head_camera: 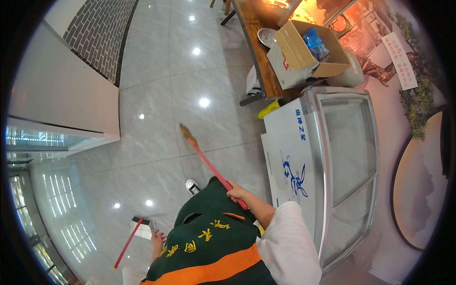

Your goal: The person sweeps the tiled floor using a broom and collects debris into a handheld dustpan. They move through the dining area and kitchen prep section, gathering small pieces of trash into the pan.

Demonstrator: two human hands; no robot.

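My right hand [235, 192] grips the red handle of a broom [210, 162] near its upper end. The broom's brown bristle head [186, 131] reaches away from me over the grey tiles; whether it touches them I cannot tell. My left hand [159, 238] is empty, with the fingers apart, beside my dark green apron [210, 245]. Just left of that hand, a white dustpan [141, 229] with a red handle [128, 244] rests on the floor, apart from the fingers.
A glass-topped chest freezer [295, 149] runs along my right. Beyond it, a wooden table [254, 32] bears an open cardboard box [306, 53] and a bowl [267, 37]. A yellow object [269, 109] lies between them. White cabinetry [71, 96] stands left on the glossy tiled floor [149, 142].
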